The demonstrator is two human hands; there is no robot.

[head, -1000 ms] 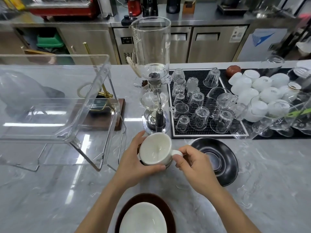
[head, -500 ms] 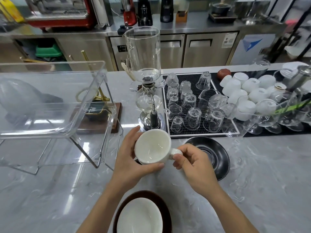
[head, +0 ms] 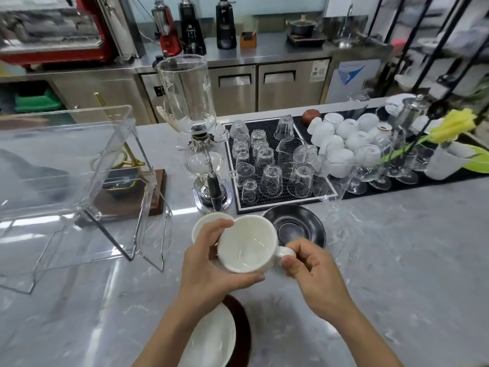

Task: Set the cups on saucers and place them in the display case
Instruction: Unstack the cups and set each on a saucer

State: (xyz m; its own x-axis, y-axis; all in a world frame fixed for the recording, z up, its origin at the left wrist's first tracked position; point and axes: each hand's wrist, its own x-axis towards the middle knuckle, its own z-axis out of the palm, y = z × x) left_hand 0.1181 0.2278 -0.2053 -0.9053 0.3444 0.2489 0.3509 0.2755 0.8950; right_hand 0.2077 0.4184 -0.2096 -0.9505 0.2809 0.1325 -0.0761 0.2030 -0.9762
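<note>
A white cup [head: 247, 243] is held above the marble counter, tilted so its empty inside faces me. My left hand [head: 211, 263] wraps around its left side and bottom. My right hand [head: 309, 271] pinches its handle. Behind my left hand a second white cup [head: 205, 223] stands on the counter, partly hidden. A black saucer [head: 295, 226] lies just right of it. Near the bottom edge a white saucer [head: 214, 337] rests on a brown saucer [head: 242, 329]. The clear display case [head: 79, 186] stands open at the left.
A glass siphon coffee maker [head: 197, 133] stands behind the cups. A black mat [head: 277, 165] holds several upturned glasses, with white cups [head: 341, 133] and stemmed glasses to its right. A yellow flower [head: 449, 125] leans in from the right. A wooden-based stand [head: 132, 192] sits behind the case.
Both hands have lifted the white cup up and slightly right, uncovering a second white cup that stays on the counter. The camera view has tilted upward.
</note>
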